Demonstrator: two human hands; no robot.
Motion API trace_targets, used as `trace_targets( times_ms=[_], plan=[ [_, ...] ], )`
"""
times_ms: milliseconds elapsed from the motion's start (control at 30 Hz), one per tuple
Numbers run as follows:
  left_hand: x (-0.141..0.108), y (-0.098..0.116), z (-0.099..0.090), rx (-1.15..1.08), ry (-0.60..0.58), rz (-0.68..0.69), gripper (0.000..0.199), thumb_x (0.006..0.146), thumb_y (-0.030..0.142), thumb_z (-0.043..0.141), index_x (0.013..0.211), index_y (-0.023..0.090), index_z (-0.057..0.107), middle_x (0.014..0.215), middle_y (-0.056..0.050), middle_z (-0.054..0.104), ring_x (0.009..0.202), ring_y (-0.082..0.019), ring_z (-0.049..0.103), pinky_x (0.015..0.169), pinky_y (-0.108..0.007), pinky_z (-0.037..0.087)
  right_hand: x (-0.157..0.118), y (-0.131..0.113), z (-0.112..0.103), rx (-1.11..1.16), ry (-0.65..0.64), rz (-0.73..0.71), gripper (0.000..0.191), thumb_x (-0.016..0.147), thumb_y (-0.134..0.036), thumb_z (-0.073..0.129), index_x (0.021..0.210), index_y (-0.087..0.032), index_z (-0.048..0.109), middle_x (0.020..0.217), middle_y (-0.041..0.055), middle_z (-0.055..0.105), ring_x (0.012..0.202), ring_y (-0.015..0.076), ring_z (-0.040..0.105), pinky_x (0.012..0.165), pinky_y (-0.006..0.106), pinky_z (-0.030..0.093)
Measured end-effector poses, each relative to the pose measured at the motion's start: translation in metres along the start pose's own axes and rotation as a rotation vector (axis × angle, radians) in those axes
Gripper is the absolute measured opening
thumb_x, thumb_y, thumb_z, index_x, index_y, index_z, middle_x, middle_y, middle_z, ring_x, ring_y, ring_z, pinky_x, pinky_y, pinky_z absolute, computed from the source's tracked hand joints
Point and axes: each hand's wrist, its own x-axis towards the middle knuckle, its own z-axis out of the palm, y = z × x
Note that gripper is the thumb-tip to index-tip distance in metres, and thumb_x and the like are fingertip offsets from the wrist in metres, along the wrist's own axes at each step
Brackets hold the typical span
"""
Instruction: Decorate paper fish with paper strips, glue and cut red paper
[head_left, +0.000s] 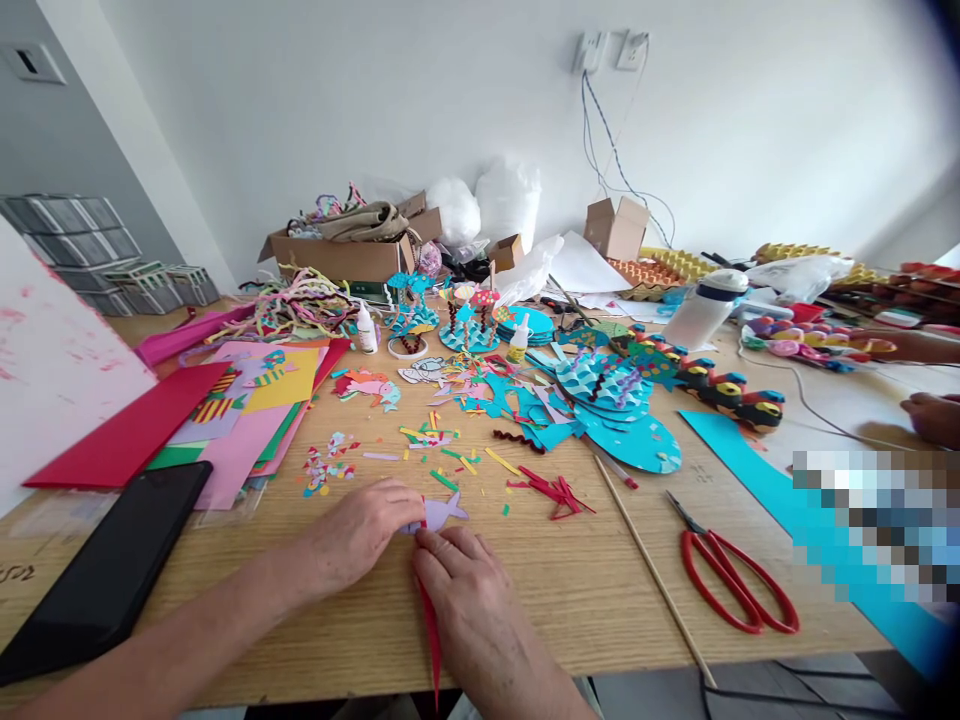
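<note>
A small lilac paper fish [447,510] lies near the table's front edge, its tail pointing right. My left hand [364,530] is closed with its fingertips on the fish's left end, which they partly cover. A red paper strip [430,632] crosses the fish and hangs toward the front edge. My right hand [472,585] pinches this strip against the fish. Just beyond my hands lie cut red paper strips [555,492] and small paper scraps [326,465].
Red-handled scissors [739,580] and a thin wooden stick [652,565] lie at right. A black phone [112,565] and coloured paper sheets [240,430] are at left. Glue bottles [367,330] stand farther back. Another person's hand [934,415] is at the right edge.
</note>
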Motion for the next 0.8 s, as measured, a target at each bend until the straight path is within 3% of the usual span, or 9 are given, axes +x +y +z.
trace_targets(
  times_ms=[400, 600, 800],
  plan=[
    [-0.012, -0.009, 0.001, 0.286, -0.048, 0.157, 0.031, 0.093, 0.014, 0.034, 0.11, 0.019, 0.06, 0.115, -0.007, 0.061, 0.107, -0.019, 0.053, 0.093, -0.032, 0.041, -0.009, -0.005, -0.027, 0.02, 0.003, -0.043, 0.006, 0.085, -0.013, 0.053, 0.086, -0.017, 0.057, 0.095, 0.0022, 0.067, 0.086, 0.0182, 0.057, 0.072, 0.03, 0.045],
    [-0.014, -0.005, -0.003, 0.426, -0.043, 0.277, 0.03, 0.094, 0.016, 0.032, 0.109, 0.017, 0.058, 0.114, -0.009, 0.061, 0.104, -0.02, 0.055, 0.092, -0.035, 0.044, -0.01, -0.006, -0.02, -0.032, 0.073, -0.073, 0.009, 0.087, -0.019, 0.052, 0.08, -0.017, 0.058, 0.089, 0.0026, 0.067, 0.083, 0.0175, 0.058, 0.069, 0.029, 0.044],
    [-0.014, -0.01, 0.003, 0.36, 0.034, 0.22, 0.03, 0.089, 0.007, 0.038, 0.111, 0.018, 0.056, 0.112, -0.006, 0.062, 0.104, -0.017, 0.055, 0.092, -0.032, 0.045, -0.006, -0.006, -0.008, -0.059, 0.11, -0.039, 0.018, 0.089, -0.018, 0.048, 0.075, -0.019, 0.059, 0.082, 0.0028, 0.067, 0.077, 0.0171, 0.058, 0.067, 0.03, 0.042]
  ],
)
